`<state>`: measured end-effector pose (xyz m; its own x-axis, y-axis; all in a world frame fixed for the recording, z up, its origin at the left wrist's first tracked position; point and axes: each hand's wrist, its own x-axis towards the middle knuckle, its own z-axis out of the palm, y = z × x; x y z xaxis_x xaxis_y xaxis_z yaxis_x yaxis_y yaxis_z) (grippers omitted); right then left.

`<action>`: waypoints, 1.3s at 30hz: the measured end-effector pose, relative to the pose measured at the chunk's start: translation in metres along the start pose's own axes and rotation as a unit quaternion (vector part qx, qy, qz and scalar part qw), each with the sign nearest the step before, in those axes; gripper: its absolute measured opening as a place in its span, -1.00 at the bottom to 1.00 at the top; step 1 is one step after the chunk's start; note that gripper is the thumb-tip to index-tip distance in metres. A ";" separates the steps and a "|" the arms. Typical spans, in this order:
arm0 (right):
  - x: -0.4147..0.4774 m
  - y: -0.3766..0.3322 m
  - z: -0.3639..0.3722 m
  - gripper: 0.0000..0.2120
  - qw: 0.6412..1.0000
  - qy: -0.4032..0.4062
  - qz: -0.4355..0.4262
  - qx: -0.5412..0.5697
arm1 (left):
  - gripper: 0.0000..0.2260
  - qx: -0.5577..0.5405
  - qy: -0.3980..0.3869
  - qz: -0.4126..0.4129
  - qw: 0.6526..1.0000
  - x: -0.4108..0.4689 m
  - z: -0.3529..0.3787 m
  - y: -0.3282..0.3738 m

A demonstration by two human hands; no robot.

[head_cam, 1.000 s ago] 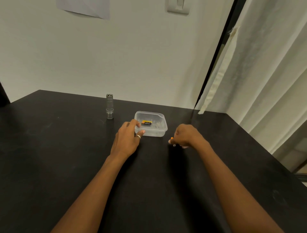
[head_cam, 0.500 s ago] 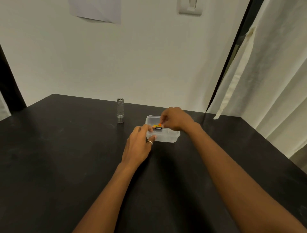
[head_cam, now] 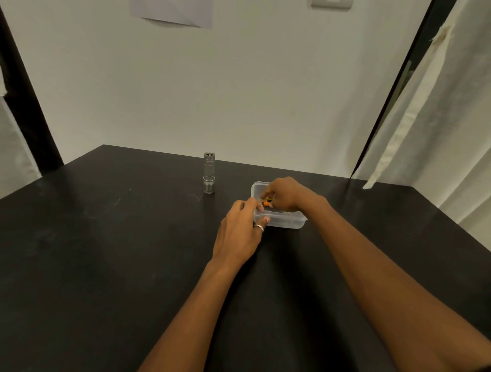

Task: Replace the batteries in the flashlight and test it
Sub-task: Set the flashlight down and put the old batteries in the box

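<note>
The right hand (head_cam: 289, 195) pinches an orange-and-black battery (head_cam: 266, 203) between its fingers inside the clear box (head_cam: 292, 222), whose near corner the left hand (head_cam: 239, 231) grips: seemingly the fetching step. Next the battery must lift over the box wall and go to the flashlight (head_cam: 209, 172), upright on the tabletop (head_cam: 106, 239) well left.

Over the clear box (head_cam: 289, 223) the right hand (head_cam: 288, 195) covers most of the inside, so whatever lies beneath it is hidden. The orange-and-black battery (head_cam: 266, 203) pinched in its grip is too small to tell one cell from two. The left hand (head_cam: 239, 228) holds the box's near left corner and hides it. Left of the box and further back, the flashlight (head_cam: 209, 172) has a top end too small to read. High above the box, a paper (head_cam: 172, 13) and a wall plate (head_cam: 330, 3) are cut by the top edge — the forearms (head_cam: 186, 318) by the bottom one.
</note>
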<state>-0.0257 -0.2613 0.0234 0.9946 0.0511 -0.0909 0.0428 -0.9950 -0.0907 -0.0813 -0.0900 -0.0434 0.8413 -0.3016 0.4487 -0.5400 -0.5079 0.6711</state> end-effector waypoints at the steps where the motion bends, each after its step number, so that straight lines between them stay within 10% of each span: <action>1: 0.001 0.002 0.000 -0.67 1.000 0.003 0.002 -0.006 | -0.81 0.001 0.000 0.000 1.000 0.000 0.001 0.000; 16: -0.031 0.004 -0.019 -0.60 0.994 0.095 -0.006 0.050 | -0.72 0.041 0.009 -0.004 0.999 0.004 0.003 0.000; 24: -0.084 -0.014 -0.010 -0.44 0.996 -0.064 0.015 0.062 | -0.44 0.007 -0.015 -0.036 0.999 0.001 0.000 0.002; 39: -0.056 0.010 0.003 -0.54 0.995 -0.035 0.095 -0.019 | -0.26 0.048 -0.033 -0.073 0.996 0.006 0.009 -0.003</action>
<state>-0.0816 -0.2740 0.0249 0.9761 -0.1339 -0.1711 -0.1406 -0.9897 -0.0279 -0.0749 -0.0978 -0.0483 0.9122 -0.2699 0.3083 -0.4095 -0.6240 0.6655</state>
